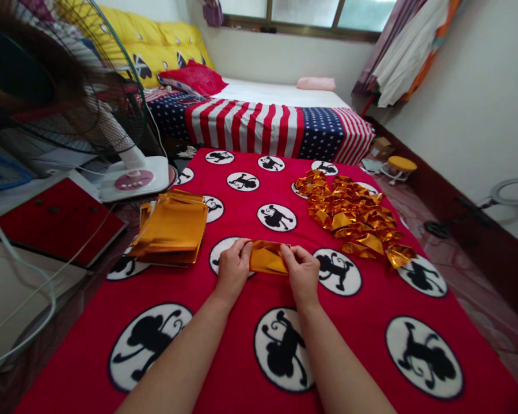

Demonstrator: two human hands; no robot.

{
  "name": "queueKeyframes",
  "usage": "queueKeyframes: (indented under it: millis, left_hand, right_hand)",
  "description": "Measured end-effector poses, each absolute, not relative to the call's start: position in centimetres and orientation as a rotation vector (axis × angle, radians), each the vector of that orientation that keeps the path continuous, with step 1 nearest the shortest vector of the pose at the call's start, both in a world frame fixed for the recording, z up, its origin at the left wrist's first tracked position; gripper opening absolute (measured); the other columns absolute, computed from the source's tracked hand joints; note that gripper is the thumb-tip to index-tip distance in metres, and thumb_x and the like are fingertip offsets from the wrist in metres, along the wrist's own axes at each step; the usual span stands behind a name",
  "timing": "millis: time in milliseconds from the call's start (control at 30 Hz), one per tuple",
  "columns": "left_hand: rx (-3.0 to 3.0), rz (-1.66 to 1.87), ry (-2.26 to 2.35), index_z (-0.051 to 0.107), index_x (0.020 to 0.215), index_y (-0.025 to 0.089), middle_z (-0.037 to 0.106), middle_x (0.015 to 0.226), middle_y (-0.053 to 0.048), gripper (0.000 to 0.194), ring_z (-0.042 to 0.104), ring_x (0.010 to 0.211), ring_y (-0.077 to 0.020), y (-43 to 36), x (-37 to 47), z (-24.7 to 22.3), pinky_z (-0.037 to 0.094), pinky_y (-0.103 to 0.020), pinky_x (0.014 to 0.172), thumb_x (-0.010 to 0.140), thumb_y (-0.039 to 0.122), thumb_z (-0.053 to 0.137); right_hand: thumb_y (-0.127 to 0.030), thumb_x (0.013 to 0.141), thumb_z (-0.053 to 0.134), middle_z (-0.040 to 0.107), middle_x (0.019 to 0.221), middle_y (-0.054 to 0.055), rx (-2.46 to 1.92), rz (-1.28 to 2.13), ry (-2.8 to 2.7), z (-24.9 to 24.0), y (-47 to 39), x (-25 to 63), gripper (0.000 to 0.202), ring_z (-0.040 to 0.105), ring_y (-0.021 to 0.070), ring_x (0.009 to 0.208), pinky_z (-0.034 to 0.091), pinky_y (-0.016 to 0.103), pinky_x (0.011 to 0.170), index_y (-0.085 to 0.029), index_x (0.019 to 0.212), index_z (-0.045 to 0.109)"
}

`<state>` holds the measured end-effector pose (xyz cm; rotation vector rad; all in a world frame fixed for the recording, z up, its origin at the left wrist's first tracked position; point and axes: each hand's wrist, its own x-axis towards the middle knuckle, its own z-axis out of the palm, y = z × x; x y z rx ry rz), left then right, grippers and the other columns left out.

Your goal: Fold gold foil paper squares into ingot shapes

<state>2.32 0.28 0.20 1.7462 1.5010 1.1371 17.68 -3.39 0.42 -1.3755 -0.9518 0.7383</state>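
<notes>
A sheet of shiny gold foil paper (267,259), folded into a narrow strip, is stretched between my two hands over the red cloth (237,215). My left hand (235,264) pinches its left end between thumb and fingers. At the other end, my right hand (303,270) grips the right edge in the same way. A stack of flat gold foil sheets (172,224) lies to the left of my hands. On the right, several folded gold foil pieces (349,213) sit together in rows, puffed and pointed in shape.
A standing fan (133,172) is at the left, beside a red-topped cabinet (52,213) and a white cable (47,276). Behind the cloth-covered table stands a bed (263,123) with striped and starred bedding. A yellow stool (401,165) is on the floor at right.
</notes>
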Motion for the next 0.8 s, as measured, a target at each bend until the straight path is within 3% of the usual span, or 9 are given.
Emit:
queueKeyframes:
  millis: [467,800]
  left_hand:
    - [1.575,1.172,1.386,0.068,0.086,0.017,0.069,0.076,-0.002,0.022,0.061,0.069,-0.0152,0.34,2.29,-0.02,0.044,-0.022,0.064,0.087,0.035,0.055]
    - [1.653,1.152,1.483,0.066,0.078,0.016,0.058,0.064,0.001,0.029,0.052,0.061,-0.0124,0.45,2.11,-0.26,0.037,-0.021,0.057,0.09,0.037,0.051]
  right_hand:
    - [-0.049,0.081,0.066,0.051,0.06,-0.003,-1.403,0.696,-0.97,-0.01,-3.35,17.78,0.037,0.044,0.011,0.058,0.037,0.023,0.056,-0.017,0.063,0.059]
    - [-0.047,0.082,0.066,0.054,0.06,-0.002,-1.427,0.638,-1.002,-0.1,-3.29,17.7,0.037,0.046,0.0112,0.057,0.037,0.023,0.055,-0.017,0.062,0.059]
